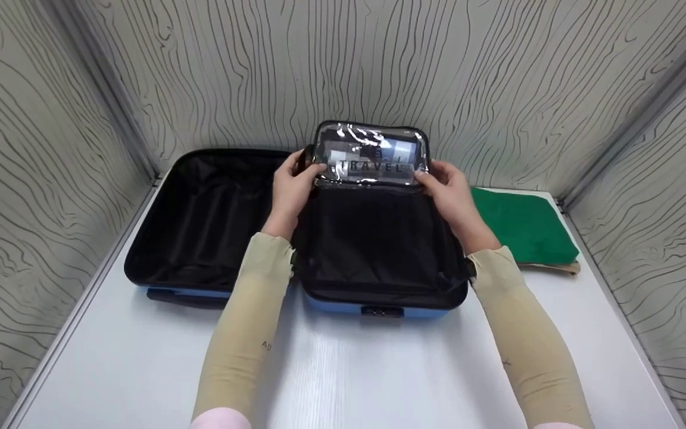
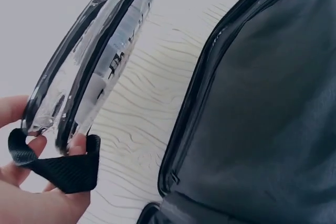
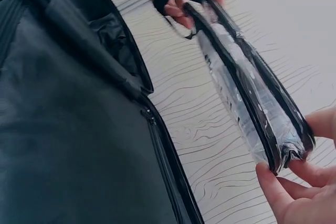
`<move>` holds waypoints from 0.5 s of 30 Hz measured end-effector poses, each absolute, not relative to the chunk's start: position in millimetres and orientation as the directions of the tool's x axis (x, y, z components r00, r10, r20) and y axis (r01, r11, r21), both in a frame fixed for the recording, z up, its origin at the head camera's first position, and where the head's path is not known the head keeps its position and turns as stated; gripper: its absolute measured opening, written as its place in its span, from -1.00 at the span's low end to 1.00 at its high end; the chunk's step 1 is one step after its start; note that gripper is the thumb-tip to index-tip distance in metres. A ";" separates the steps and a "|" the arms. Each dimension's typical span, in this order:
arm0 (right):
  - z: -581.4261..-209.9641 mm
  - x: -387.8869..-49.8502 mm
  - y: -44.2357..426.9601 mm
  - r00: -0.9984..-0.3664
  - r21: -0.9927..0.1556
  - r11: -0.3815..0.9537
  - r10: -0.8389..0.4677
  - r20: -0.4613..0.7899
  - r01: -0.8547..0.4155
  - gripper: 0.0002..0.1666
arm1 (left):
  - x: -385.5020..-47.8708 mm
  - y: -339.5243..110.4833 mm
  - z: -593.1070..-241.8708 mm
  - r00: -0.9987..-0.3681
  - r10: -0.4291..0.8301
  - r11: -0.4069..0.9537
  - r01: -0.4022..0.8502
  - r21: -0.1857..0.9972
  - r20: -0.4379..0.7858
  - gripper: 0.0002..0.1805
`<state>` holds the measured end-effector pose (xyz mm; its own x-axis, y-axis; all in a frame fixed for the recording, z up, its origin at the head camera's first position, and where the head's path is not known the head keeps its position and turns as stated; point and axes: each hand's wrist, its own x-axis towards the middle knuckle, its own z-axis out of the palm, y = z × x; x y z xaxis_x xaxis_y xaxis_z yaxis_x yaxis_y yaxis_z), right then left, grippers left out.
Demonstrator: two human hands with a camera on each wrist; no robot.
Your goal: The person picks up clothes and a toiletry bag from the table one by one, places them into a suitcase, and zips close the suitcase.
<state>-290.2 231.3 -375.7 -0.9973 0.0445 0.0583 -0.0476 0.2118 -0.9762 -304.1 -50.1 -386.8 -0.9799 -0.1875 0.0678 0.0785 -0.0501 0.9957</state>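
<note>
A clear toiletry bag [image 1: 373,154] with black piping and the word TRAVEL on its front is held up over the far end of the suitcase's right half [image 1: 379,244]. My left hand [image 1: 293,189] grips one end, with the thumb on the front; in the left wrist view a black strap handle [image 2: 68,169] loops beside the fingers [image 2: 79,144]. At the opposite end my right hand [image 1: 455,199] pinches the bag between thumb and fingers [image 3: 275,190]. Pale items show through the plastic, too blurred to name.
The suitcase's left half [image 1: 206,220] lies open with a black lining; its shell is blue. A folded green cloth [image 1: 524,226] lies on a tan one [image 1: 551,268] at the right. Wood-patterned panels [image 1: 379,65] stand behind the white table [image 1: 343,369].
</note>
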 end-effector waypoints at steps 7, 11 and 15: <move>-373.9 -298.3 209.7 -0.999 -0.990 0.134 0.030 0.045 -0.040 -0.42 | -310.7 -68.8 -386.8 -0.976 -0.207 -0.050 0.076 0.996 0.064 -0.47; -373.5 -300.5 194.6 -0.999 -0.995 0.091 0.016 0.035 -0.033 -0.41 | -311.9 -82.5 -381.6 -0.968 -0.237 0.019 0.081 0.997 0.083 -0.52; -373.7 -303.3 177.5 -0.999 -0.998 0.050 -0.009 0.036 -0.036 -0.45 | -312.7 -98.6 -376.1 -0.955 -0.282 0.075 0.068 0.995 0.086 -0.60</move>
